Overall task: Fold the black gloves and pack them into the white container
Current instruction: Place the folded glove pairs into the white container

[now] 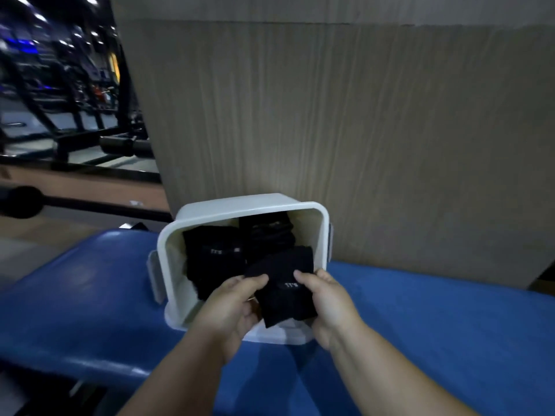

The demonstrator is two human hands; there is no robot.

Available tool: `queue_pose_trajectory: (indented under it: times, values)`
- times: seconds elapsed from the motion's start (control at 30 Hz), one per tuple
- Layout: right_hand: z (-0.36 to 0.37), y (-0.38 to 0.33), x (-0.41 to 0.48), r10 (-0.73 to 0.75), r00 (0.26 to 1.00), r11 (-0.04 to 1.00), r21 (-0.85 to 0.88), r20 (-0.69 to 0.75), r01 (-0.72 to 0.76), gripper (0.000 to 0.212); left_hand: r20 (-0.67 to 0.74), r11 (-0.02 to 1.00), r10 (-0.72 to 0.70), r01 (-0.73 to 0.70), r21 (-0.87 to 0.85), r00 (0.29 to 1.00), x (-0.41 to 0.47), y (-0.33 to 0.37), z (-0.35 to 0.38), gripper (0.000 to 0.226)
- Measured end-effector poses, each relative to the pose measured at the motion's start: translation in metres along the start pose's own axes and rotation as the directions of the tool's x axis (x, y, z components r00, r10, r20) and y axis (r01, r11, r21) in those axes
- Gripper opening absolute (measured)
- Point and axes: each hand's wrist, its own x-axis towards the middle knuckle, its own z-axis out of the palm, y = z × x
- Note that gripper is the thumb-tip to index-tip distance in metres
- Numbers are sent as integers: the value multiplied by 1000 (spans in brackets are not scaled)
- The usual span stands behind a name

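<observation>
Folded black fabric glove (285, 288) sits over the white plastic container (321, 232) at its 6 o'clock rim, pinched between left hand (231, 307) and right hand (326, 304); more black gloves (213, 259) lie inside.

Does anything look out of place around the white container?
Nothing spilled or damaged. One folded black glove, pinched by the left hand and right hand, hangs over the near rim of the white container.

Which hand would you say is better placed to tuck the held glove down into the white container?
Probably the right hand: it and the left hand both pinch the folded glove, but the glove hangs over the right side of the white container, while a stack of gloves fills the left.
</observation>
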Motion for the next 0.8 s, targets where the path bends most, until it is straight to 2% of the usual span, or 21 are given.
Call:
queue_pose_trajectory:
  times: [0.23,0.37,0.47,0.6,0.63,0.73,0.8]
  values:
    - [47,-4,7,-39,998,999,-31,49,41,10,-133,984,177,-175,28,975,8,20,-23,14]
    - [61,-13,14,-35,996,984,-169,82,48,15,-276,975,207,-220,-17,939,20,28,-32,8]
    - [69,-18,25,-59,997,952,-297,52,72,11,-345,969,197,-236,-74,918,29,31,-35,21]
    - [84,-22,41,-87,996,937,-339,13,87,8,-365,956,220,-275,-104,904,35,28,-36,45]
    - [90,-23,44,-90,996,935,-345,5,86,9,-366,949,235,-294,-114,901,34,28,-36,45]
    - [105,-25,51,-98,995,930,-357,-6,90,9,-361,924,280,-352,-150,889,32,28,-35,22]
    - [112,-25,56,-95,995,928,-364,-15,83,9,-367,926,283,-352,-136,886,33,27,-35,16]
